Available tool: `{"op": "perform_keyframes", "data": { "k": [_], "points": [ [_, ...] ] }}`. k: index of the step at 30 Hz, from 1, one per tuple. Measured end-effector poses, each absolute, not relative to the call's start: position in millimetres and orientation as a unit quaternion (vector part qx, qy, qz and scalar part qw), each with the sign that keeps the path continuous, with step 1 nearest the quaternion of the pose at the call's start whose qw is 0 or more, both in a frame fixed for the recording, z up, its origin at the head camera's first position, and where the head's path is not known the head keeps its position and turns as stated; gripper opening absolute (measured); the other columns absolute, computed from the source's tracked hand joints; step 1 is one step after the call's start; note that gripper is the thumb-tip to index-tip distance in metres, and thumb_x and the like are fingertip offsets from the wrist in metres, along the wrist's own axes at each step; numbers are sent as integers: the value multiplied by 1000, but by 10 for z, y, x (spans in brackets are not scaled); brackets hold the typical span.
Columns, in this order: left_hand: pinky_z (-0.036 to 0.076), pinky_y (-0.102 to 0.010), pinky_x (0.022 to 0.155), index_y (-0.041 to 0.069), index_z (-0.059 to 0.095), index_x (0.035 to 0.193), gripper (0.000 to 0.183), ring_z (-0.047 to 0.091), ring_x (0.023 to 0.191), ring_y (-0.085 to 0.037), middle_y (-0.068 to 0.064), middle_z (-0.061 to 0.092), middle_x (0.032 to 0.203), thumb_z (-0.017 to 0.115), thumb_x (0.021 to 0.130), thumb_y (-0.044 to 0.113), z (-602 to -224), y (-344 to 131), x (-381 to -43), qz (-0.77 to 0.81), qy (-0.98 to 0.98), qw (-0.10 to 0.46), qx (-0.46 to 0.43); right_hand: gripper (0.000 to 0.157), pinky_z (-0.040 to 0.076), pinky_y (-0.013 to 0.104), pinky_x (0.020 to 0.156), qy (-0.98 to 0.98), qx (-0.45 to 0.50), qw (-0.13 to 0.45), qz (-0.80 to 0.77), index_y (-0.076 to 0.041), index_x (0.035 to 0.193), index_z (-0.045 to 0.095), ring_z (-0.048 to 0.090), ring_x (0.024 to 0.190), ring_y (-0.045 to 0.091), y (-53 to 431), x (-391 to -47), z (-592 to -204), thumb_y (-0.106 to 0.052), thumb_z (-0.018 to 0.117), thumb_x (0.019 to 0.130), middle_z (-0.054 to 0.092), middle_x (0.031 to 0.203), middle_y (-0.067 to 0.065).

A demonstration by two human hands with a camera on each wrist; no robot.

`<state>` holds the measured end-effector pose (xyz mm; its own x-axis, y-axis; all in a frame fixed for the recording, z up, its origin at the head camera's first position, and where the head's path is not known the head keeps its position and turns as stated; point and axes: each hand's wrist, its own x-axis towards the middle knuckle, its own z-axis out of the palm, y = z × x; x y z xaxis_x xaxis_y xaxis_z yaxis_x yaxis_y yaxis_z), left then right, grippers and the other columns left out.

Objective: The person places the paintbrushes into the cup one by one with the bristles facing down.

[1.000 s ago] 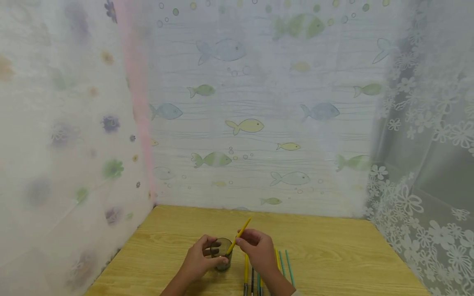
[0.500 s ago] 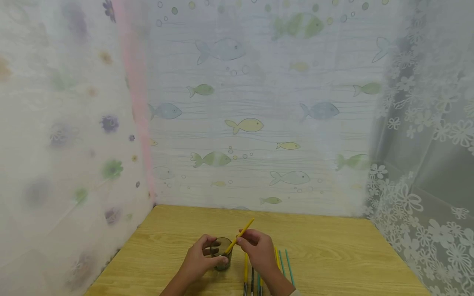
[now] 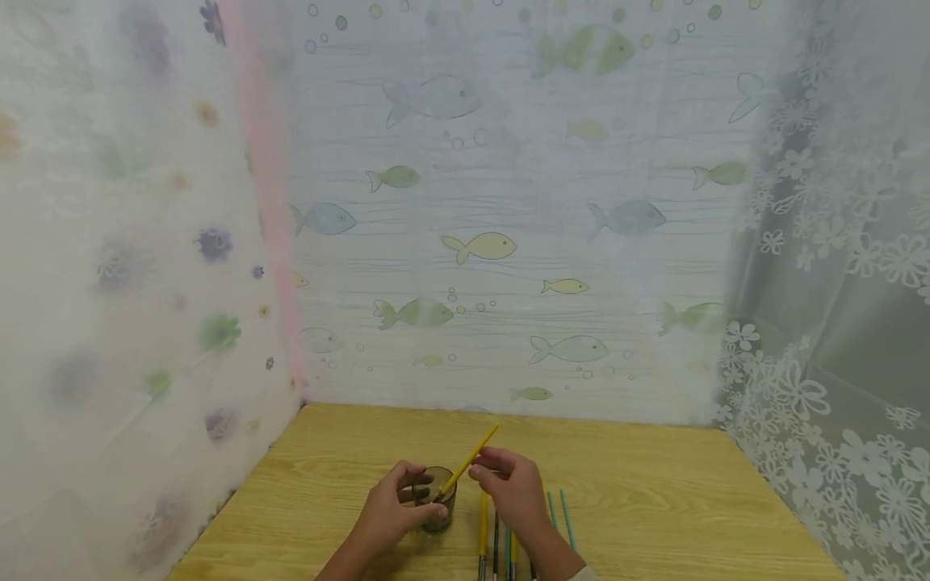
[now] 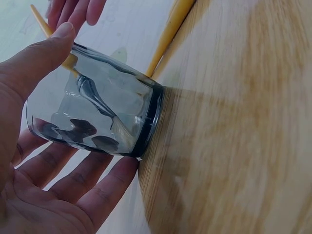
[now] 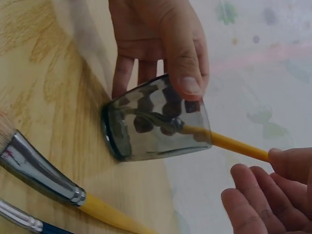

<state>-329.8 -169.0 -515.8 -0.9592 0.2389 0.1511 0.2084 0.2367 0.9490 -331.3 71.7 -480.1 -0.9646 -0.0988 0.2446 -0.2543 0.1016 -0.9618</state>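
Left hand (image 3: 392, 500): forearm enters from the bottom edge, palm turned inward; curled around a smoky glass (image 5: 156, 139), thumb on the near side by the rim, fingers slightly spread along the far wall. Glass upright, base at the bench (image 3: 625, 484); exact contact unclear.

Yellow paintbrush (image 3: 461, 471): head down inside the glass, bristles near the bottom, metal collar within, handle slanting out over the rim toward the right hand (image 3: 512, 488).

Right hand: forearm angled in from lower right, wrist above the bench, thumb and forefinger tips at the handle. Right wrist view: other fingers bent and parted, palm side visible, thumb overlapping the handle. Cannot tell whether it pinches the handle or merely lies beside it.

Other paintbrushes (image 3: 483, 524), yellow-, dark- and teal-handled, lie lengthwise to the right of the glass, partly hidden beneath the right forearm.
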Motion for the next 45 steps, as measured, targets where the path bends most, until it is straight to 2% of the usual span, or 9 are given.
{"op": "perform_keyframes", "data": {
  "k": [6, 16, 20, 29, 39, 45],
  "points": [
    [62, -40, 91, 2, 50, 140, 81, 63, 126, -43, -22, 58, 143, 91, 80, 40, -5156, -1689, -3300, 602, 785, 13, 142, 40, 62, 28, 82, -745, 119, 60, 654, 3, 132, 67, 75, 104, 25, 781, -3326, -4721, -18, 74, 98, 74, 119, 19],
    [62, -39, 91, 1, 50, 140, 83, 62, 126, -43, -23, 57, 144, 91, 80, 39, -5167, -1680, -3292, 608, 782, 17, 140, 40, 63, 30, 79, -759, 124, 64, 636, -2, 131, 68, 75, 100, 24, 923, -3340, -4651, -21, 75, 97, 72, 123, 21],
    [62, -39, 90, 2, 50, 141, 83, 63, 126, -42, -22, 57, 144, 91, 79, 40, -5164, -1674, -3289, 607, 783, 16, 139, 39, 63, 30, 81, -763, 117, 62, 632, -4, 131, 69, 74, 103, 25, 1007, -3308, -4616, -21, 76, 97, 71, 125, 19],
    [62, -39, 90, 2, 49, 141, 84, 63, 126, -41, -21, 57, 144, 91, 80, 40, -5160, -1682, -3283, 605, 784, 23, 137, 38, 64, 44, 82, -780, 86, 44, 618, -3, 130, 69, 74, 103, 26, 1250, -3278, -4600, -20, 76, 96, 72, 123, 15],
    [62, -39, 89, 2, 49, 141, 85, 62, 126, -42, -22, 57, 145, 91, 79, 42, -5168, -1689, -3288, 603, 785, 24, 140, 44, 65, 39, 70, -806, 58, 29, 588, -2, 129, 68, 72, 100, 26, 1531, -3282, -4646, -23, 81, 92, 68, 124, 18],
    [62, -39, 89, 2, 50, 141, 84, 63, 125, -41, -20, 58, 143, 91, 79, 42, -5190, -1695, -3308, 600, 788, 20, 138, 42, 65, 38, 68, -818, 32, 34, 573, -2, 126, 69, 71, 97, 23, 1655, -3266, -4694, -22, 82, 91, 69, 122, 18]
  ]
}}
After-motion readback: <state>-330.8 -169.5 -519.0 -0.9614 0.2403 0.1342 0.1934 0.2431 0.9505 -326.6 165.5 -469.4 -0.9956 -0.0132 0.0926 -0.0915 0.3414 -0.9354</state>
